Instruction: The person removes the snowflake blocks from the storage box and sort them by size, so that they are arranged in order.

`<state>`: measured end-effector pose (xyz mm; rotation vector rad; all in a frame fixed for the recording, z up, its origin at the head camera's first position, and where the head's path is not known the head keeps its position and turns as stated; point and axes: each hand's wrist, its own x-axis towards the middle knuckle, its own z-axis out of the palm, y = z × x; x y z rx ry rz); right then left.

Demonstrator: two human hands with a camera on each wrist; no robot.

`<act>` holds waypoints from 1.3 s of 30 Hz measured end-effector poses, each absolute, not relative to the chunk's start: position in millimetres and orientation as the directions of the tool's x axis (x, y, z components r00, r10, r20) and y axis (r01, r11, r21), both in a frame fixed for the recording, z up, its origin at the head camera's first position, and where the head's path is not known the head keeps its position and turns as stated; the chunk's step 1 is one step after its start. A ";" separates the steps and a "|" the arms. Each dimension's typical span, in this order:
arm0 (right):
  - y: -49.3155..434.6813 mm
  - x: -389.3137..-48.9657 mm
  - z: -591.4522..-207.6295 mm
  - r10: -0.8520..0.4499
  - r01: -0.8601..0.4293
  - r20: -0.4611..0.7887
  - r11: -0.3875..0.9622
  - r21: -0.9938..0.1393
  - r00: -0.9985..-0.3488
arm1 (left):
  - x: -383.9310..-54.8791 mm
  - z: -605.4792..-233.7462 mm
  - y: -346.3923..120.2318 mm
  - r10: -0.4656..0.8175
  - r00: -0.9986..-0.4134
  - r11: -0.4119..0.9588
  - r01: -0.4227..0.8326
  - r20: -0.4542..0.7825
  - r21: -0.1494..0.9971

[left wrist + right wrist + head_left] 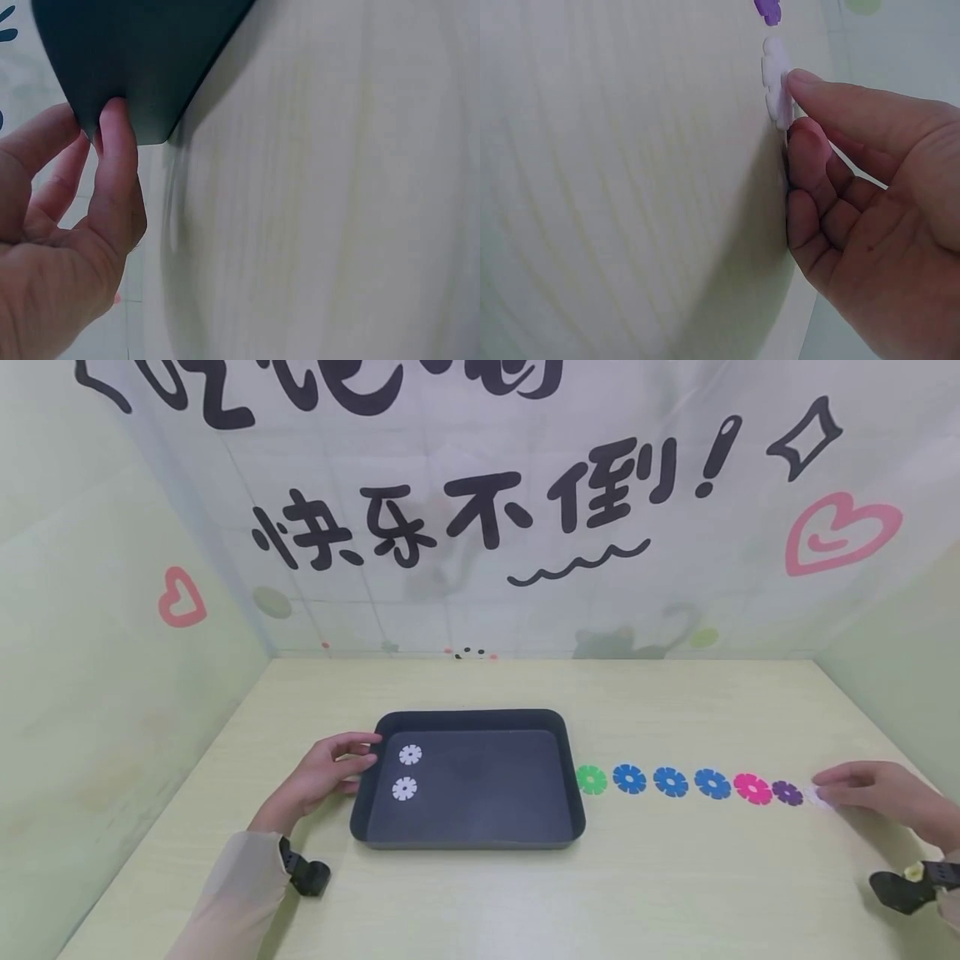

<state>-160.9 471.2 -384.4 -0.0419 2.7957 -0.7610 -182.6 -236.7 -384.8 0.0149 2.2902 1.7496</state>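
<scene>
At the left side of a dark grey rectangular tray (480,793), my left hand (318,772) pinches the tray's edge, its thumb against the outer wall in the left wrist view. Inside the tray lie two white snowflake discs (400,787), one above the other near the left wall. Far to the right, my right hand (888,789) holds another white snowflake disc (775,82) low at the table between thumb and fingers. Part of that disc is covered by the fingertips. Just left of it lies a purple snowflake disc (781,792).
A row of discs runs from the tray's right side: a green disc (585,778), three blue discs (622,779) and a pink disc (745,787). The pale wooden table (480,902) meets a printed backdrop (450,610) behind. A camera (309,875) is strapped to each wrist.
</scene>
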 end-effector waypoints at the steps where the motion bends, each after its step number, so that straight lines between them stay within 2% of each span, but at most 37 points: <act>1: 471.0 -161.3 -384.7 -0.089 0.036 -0.223 0.865 -0.501 -0.971 | -182.3 -384.8 -236.8 0.165 -0.967 0.273 -0.147 -0.197 0.951; 9: 448.0 -164.8 -372.1 -0.104 -0.025 -0.131 0.866 -0.499 -0.986 | -181.9 -384.5 -237.9 0.167 -0.966 0.276 -0.146 -0.197 0.950; 15: 389.9 -174.7 -347.8 -0.237 -0.180 -0.046 0.836 -0.518 -0.970 | -181.6 -385.0 -238.3 0.164 -0.967 0.269 -0.147 -0.195 0.952; 20: 333.9 -181.3 -335.3 -0.385 -0.334 0.028 0.760 -0.557 -0.923 | -181.7 -385.9 -238.3 0.163 -0.967 0.270 -0.147 -0.196 0.952; 30: 214.8 -201.5 -325.0 -0.590 -0.427 -0.011 0.596 -0.680 -0.807 | -181.7 -385.5 -236.7 0.156 -0.969 0.260 -0.149 -0.193 0.954; 39: 129.6 -226.2 -322.4 -0.721 -0.515 -0.019 0.512 -0.687 -0.692 | -182.7 -385.9 -236.8 0.154 -0.969 0.273 -0.148 -0.195 0.950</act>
